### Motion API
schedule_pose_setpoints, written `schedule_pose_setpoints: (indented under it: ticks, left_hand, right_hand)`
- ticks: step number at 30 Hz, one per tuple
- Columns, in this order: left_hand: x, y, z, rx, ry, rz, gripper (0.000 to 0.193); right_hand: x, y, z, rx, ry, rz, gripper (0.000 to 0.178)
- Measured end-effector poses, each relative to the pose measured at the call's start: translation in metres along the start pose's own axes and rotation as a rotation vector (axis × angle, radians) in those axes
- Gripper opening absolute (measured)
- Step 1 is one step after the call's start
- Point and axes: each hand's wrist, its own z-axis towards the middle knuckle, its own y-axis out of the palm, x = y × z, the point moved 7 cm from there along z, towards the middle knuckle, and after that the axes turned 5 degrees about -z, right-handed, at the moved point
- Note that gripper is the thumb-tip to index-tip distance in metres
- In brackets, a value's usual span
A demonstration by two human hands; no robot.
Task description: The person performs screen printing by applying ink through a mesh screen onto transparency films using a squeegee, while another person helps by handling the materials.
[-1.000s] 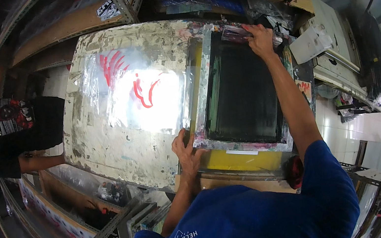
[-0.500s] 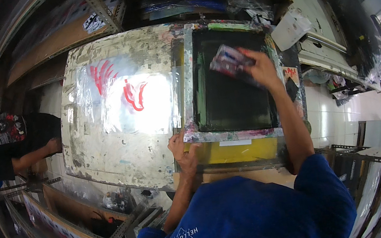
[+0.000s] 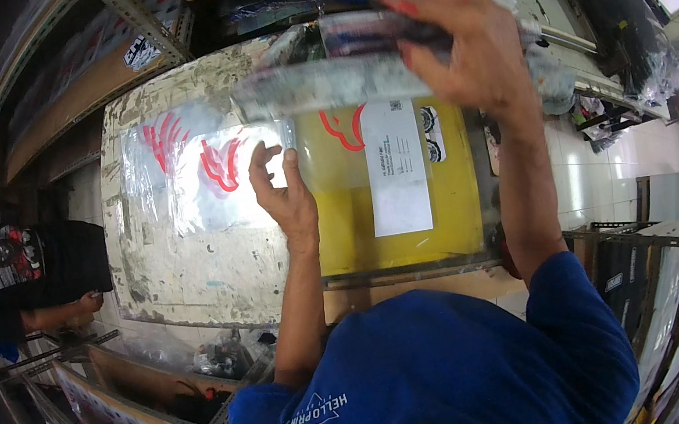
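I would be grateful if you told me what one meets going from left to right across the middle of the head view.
Co-worker in a black T-shirt → leftmost red print → left hand → white paper sheet → small black-and-white print → right forearm.

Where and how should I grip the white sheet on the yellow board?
The white sheet is probably best pinched at its near edge, from the person's side, with the left hand. It looks flat on the yellow board, so a fingertip may need to lift that edge; its far end lies close to the blurred frame and right hand.
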Motion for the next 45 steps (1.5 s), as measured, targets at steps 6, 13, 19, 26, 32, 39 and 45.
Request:
schedule_pose_setpoints:
  ticks: [6,13,19,26,32,39,45]
  left_hand:
    - [-0.098,0.015,-0.055,-0.039,0.039,0.768,0.035]
    - [-0.079,0.027,-0.049,0.025,0.077,0.455,0.009]
    - [-0.066,-0.014,-0.023,0.224,-0.152,0.119,0.011]
    - [-0.096,-0.122,0.003,0.426,-0.114,0.12,0.015]
    - [-0.121,-0.224,0.01,0.629,-0.074,0.636,0.023]
    - [-0.067,-0.128,-0.002,0.245,0.485,0.73,0.028]
    - [-0.102,-0.039,-0.032,-0.047,0.171,0.722,0.018]
  right_hand:
    - [0.015,-0.015,0.05,-0.065,0.137,0.057,0.041]
    - [0.023,-0.021,0.067,-0.08,0.2,0.099,0.04]
    - [0.022,-0.014,0.07,-0.038,0.183,0.154,0.039]
    - [0.029,-0.007,0.067,-0.014,0.165,0.217,0.038]
    - [0.044,0.001,0.061,-0.068,0.064,0.006,0.038]
    - [0.042,0.004,0.062,-0.116,0.052,0.077,0.037]
    - [0.046,0.002,0.063,-0.134,0.095,0.051,0.036]
